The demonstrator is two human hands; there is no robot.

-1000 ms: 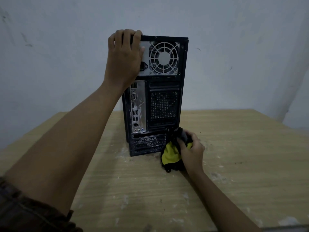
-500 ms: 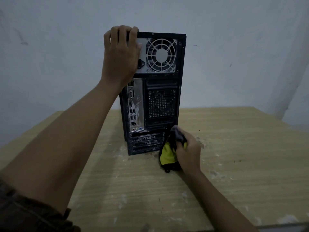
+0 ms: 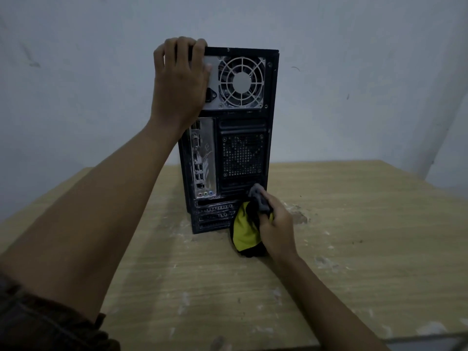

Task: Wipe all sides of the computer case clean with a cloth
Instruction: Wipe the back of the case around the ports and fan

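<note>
A black computer case (image 3: 243, 153) stands upright on a wooden table (image 3: 354, 236), its dusty rear panel with fan grille and ports facing me. My left hand (image 3: 179, 79) grips the case's top left corner, fingers curled over the top edge. My right hand (image 3: 276, 224) holds a bunched yellow, black and grey cloth (image 3: 247, 231) against the lower right of the rear panel. The cloth's grey tip touches the panel just below the mesh vent. The case's other sides are hidden from me.
The tabletop carries pale dust patches and scuffs around the case and to the right. A plain grey-white wall (image 3: 354, 72) rises right behind the table. The table's front edge runs along the bottom right of the view.
My right hand with the cloth has slid slightly upward along the lower rear panel. My left hand keeps its grip on the top corner. The case stands as before.
</note>
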